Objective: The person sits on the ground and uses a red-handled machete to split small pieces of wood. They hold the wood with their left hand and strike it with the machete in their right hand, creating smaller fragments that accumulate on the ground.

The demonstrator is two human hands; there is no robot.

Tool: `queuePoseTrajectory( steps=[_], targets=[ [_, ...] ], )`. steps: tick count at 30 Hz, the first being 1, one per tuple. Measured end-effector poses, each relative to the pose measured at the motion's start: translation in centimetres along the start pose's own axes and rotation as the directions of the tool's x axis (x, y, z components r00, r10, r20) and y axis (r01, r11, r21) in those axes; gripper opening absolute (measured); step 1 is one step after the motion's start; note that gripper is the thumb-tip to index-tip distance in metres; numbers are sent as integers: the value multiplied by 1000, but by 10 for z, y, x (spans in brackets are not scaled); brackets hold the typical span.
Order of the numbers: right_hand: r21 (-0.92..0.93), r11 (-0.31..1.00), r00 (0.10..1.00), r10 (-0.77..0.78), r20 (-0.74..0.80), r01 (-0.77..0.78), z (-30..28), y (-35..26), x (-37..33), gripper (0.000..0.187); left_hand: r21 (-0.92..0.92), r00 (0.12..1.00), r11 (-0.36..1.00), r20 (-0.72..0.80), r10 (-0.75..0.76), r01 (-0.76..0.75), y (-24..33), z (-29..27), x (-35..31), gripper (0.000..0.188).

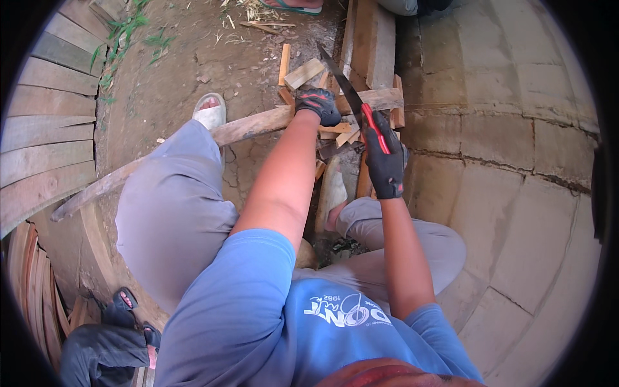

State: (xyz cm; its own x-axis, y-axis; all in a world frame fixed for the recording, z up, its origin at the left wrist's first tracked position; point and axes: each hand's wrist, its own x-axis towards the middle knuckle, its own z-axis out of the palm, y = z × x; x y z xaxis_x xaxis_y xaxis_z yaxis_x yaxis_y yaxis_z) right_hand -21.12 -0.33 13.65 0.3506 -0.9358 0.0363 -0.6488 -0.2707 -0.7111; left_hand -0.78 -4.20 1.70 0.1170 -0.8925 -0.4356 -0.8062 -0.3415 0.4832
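My right hand [384, 161], in a black glove, is closed around the red and black handle of a hand saw [343, 79]. The dark blade slants up and left from the handle, crossing a long rough wooden board [253, 126] near its right end. My left hand [317, 106], in a black glove with red trim, grips the board just left of the blade. The board slopes from the wall side down past my left leg. Under and beside it lie short wood offcuts [304, 74]; whether the teeth are in the wood is hard to tell.
Thick planks [373, 45] lie beyond the saw, beside a block wall [490, 148] on the right. A plank fence [55, 122] stands left. Another person's legs [103, 351] are at lower left, a sandalled foot [293, 5] at the top. Wood shavings litter the dirt floor.
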Motion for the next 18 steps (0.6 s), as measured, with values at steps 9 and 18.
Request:
queuePoseTrajectory(
  steps=[9,18],
  targets=[
    [-70,995,997,-75,-8,74,55,18,62,40,0,1000,1000,28,-10,10,2,-7,-7,51],
    [-103,994,999,-17,41,21,-12,-5,-12,43,1,998,999,50,-42,42,3,-5,3,61]
  ],
)
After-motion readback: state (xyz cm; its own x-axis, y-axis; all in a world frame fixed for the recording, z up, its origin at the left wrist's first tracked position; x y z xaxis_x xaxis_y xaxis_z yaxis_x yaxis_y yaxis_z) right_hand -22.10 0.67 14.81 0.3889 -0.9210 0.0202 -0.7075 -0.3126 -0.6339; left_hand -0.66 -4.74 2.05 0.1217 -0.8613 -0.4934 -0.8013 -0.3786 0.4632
